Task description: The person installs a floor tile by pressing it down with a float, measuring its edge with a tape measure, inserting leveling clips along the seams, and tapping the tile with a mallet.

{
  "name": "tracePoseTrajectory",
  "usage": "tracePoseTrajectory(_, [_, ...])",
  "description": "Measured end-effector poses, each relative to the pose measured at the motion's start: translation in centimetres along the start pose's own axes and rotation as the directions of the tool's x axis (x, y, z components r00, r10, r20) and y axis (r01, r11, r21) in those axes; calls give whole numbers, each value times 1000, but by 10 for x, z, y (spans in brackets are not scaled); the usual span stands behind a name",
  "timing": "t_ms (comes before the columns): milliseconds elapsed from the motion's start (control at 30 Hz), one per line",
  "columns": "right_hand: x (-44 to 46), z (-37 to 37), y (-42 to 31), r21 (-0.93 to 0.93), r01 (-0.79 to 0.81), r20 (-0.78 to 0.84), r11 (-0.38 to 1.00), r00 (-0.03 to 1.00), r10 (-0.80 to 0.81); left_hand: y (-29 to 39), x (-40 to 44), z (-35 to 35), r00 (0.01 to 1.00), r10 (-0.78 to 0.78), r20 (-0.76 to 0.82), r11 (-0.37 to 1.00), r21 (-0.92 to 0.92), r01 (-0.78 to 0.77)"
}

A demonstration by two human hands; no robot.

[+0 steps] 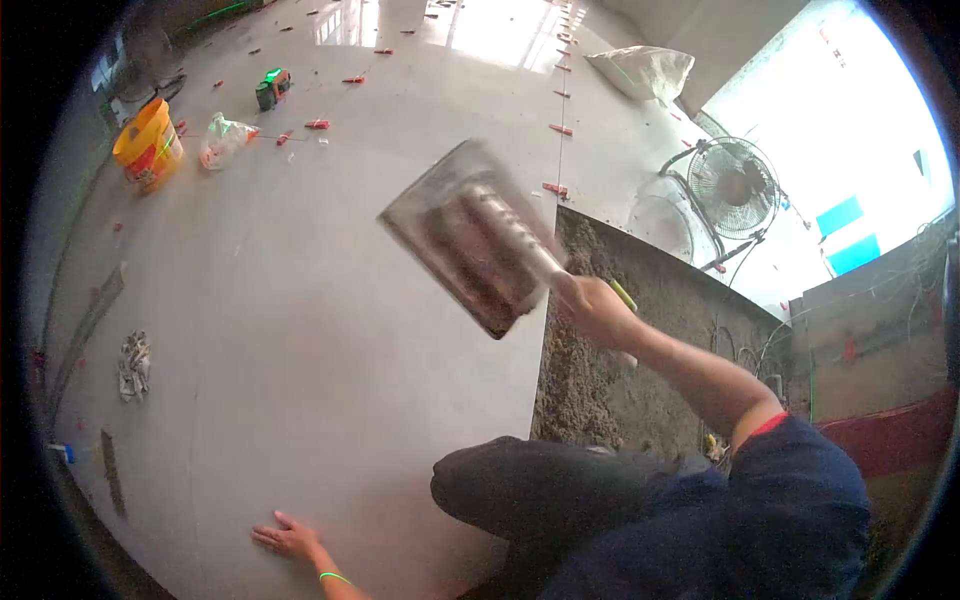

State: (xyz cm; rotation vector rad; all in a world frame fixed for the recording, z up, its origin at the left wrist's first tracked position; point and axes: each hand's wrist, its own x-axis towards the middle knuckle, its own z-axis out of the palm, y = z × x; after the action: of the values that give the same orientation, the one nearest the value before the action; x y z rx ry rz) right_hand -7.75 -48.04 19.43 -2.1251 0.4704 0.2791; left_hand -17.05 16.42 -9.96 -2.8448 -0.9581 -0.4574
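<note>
My right hand (598, 312) is closed around the handle of a short-handled square shovel (440, 225), held up over the pale floor tiles. Its broad rectangular blade is smeared by motion and has brown dirt or mortar on it. A yellow-green object (623, 294) shows just beside that hand; its kind is unclear. At the lower left, my left hand (288, 540) lies flat on the large pale tile (300, 380), fingers stretched out and nothing in them. My bent knee (470, 480) rests near the tile's edge, by rough grey-brown mortar (590, 385).
A yellow bucket (148, 150), a clear plastic bag (226, 142) and a green-lit laser level (271, 88) stand at the upper left. Red clips (556, 189) line the tile joints. A fan (733, 188) and a white sack (645, 72) are upper right. A crumpled rag (134, 367) lies left.
</note>
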Motion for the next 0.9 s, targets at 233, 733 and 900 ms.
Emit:
tracePoseTrajectory(233, [86,118,100,-545,58,248,836,964,95,13,-1,-25,977,-170,129,981,114,155])
tracePoseTrajectory(733, [144,105,-36,-55,-236,334,970,911,241,293,-95,-83,869,-451,203,893,111,437])
tracePoseTrajectory(900, [151,25,-102,245,-209,389,947,916,101,302,-80,-103,837,-467,285,883,89,461])
